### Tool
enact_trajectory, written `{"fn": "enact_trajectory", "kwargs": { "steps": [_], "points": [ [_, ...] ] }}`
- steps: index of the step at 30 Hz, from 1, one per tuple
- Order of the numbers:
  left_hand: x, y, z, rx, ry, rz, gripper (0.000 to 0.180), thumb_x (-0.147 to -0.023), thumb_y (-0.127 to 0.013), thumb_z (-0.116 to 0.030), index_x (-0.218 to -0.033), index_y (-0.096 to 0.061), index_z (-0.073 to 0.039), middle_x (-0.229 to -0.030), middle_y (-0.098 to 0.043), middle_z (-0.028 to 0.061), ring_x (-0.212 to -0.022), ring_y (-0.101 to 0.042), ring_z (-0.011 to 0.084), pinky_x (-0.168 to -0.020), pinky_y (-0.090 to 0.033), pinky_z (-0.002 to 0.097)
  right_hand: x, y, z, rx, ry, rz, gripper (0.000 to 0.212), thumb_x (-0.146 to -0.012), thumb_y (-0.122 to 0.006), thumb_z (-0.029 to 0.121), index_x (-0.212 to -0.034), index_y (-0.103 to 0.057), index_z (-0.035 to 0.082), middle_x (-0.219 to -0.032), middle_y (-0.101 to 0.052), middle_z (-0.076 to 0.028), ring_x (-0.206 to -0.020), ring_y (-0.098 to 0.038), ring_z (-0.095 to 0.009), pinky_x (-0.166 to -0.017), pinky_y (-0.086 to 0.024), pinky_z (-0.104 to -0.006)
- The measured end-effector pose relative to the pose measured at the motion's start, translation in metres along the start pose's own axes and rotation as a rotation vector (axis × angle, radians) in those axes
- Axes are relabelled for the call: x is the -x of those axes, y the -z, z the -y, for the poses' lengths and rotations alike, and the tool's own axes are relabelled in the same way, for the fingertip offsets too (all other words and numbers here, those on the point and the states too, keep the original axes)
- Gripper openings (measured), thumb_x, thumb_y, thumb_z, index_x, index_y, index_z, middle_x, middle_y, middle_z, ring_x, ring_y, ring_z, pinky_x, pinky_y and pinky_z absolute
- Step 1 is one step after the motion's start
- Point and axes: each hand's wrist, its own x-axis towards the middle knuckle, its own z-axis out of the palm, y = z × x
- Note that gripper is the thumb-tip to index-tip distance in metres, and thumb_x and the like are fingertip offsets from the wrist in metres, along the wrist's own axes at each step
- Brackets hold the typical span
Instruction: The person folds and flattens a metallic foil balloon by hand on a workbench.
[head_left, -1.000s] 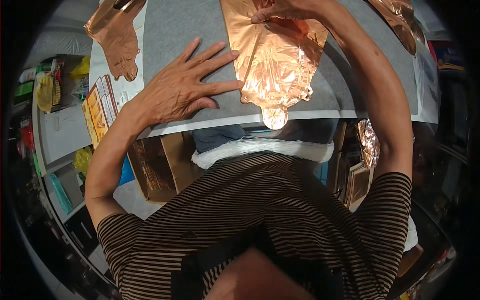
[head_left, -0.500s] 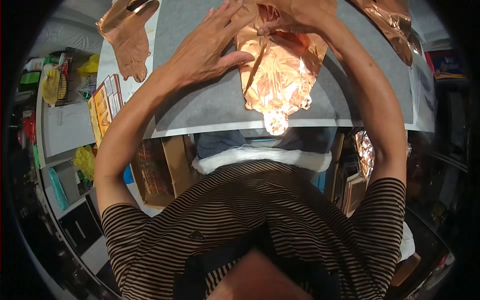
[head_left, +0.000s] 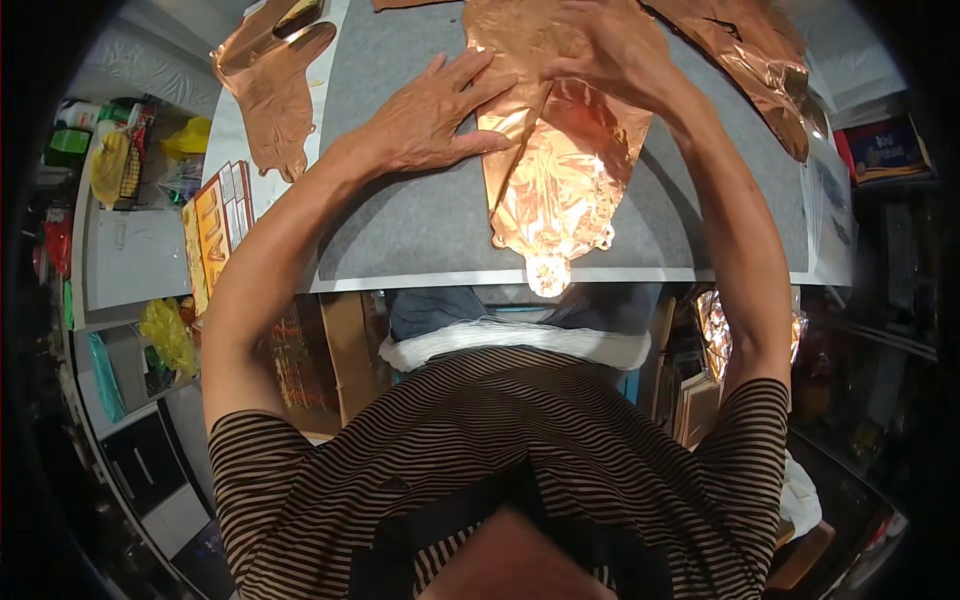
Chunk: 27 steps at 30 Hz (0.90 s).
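A flat, shiny copper-coloured foil balloon (head_left: pixel 565 180) lies in front of me on the grey work surface (head_left: pixel 400 230). Its narrow rounded tab reaches the near edge, and a fold runs lengthwise along its left part. My left hand (head_left: pixel 425 118) is open at the foil's left edge, with thumb and fingertips resting on it. Across the upper part lies my right hand (head_left: pixel 625 60), open, its slightly blurred fingers stretched leftward over the foil beside the fold.
Another copper foil balloon (head_left: pixel 270 110) lies at the left, and a further copper foil piece (head_left: pixel 755 65) at the far right. A printed card (head_left: pixel 212 225) sits by the left edge. Shelves with yellow bags (head_left: pixel 170 335) stand at the left; a cardboard box (head_left: pixel 350 350) is below the table.
My right hand has gone from pinching the foil's upper part to lying flatter over it, and the raised opening there is pressed down. The view has shifted slightly, showing more of the table's far side.
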Motion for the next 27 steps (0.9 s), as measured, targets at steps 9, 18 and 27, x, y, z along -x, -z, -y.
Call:
{"fn": "enact_trajectory", "kwargs": {
  "steps": [9,18,27],
  "points": [
    [0.002,0.004,0.002,-0.037,-0.023,0.059,0.088,-0.093,-0.065,-0.068,-0.16,-0.045,-0.016,-0.167,-0.032,0.0274,-0.156,-0.031,0.0437,-0.129,-0.019,0.0608,0.032,-0.002,0.035,-0.031,-0.296,0.281,0.061,-0.073,-0.092,0.04,-0.112,-0.069,0.0,-0.107,-0.074,-0.017,-0.101,-0.07,-0.036,-0.086,-0.053,-0.0465],
    [0.0,0.013,0.006,0.008,-0.027,0.177,0.111,-0.078,-0.075,-0.078,-0.164,-0.038,-0.017,-0.171,-0.024,0.0264,-0.16,-0.021,0.0417,-0.13,-0.016,0.061,0.037,-0.001,0.034,-0.053,-0.371,0.326,0.063,-0.072,-0.092,0.042,-0.113,-0.068,0.0,-0.108,-0.072,-0.017,-0.1,-0.069,-0.036,-0.087,-0.053,-0.0471],
    [0.0,0.015,0.002,-0.008,-0.001,0.204,0.115,-0.076,-0.076,-0.079,-0.164,-0.037,-0.017,-0.172,-0.021,0.0257,-0.161,-0.017,0.041,-0.131,-0.014,0.0605,0.04,-0.001,0.032,-0.081,-0.253,0.191,0.053,-0.079,-0.088,0.039,-0.112,-0.07,0.001,-0.107,-0.072,-0.018,-0.101,-0.068,-0.035,-0.088,-0.053,-0.0471]
  ]
}}
